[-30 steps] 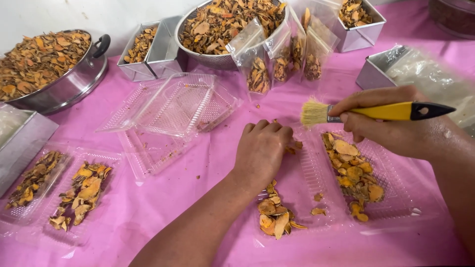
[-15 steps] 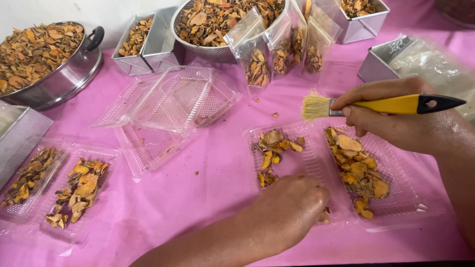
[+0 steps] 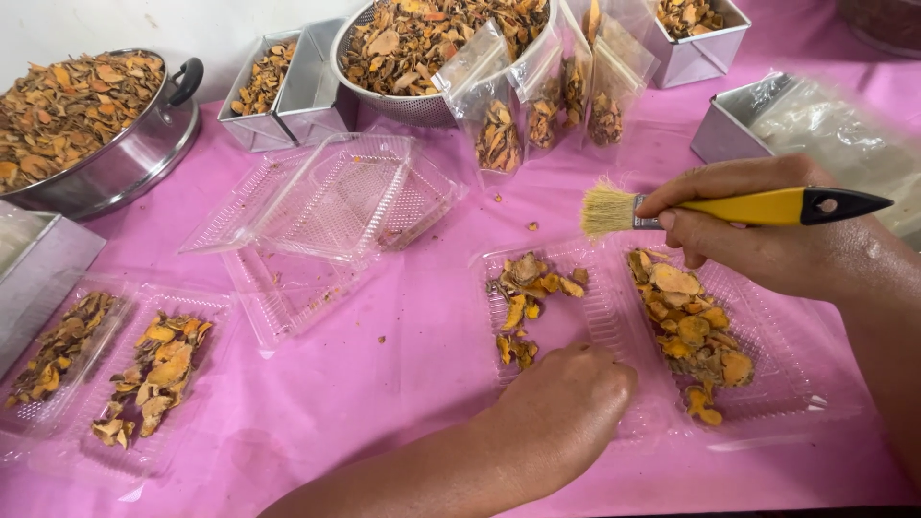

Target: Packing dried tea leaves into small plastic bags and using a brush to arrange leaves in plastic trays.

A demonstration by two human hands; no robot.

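Right hand (image 3: 767, 230) grips yellow-handled brush (image 3: 729, 207), long axis level, bristles pointing left above open clear clamshell tray (image 3: 614, 317). Left hand (image 3: 566, 412) curled, knuckles down on tray's near edge, nearer to orange dried slices (image 3: 528, 288); whether it holds any, can't tell.

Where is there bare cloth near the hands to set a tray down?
Bare pink cloth lies between the empty clear trays, the filled tray and the left hand. A smaller strip sits between the bags and the brush. The back row of tins and bowls is crowded.
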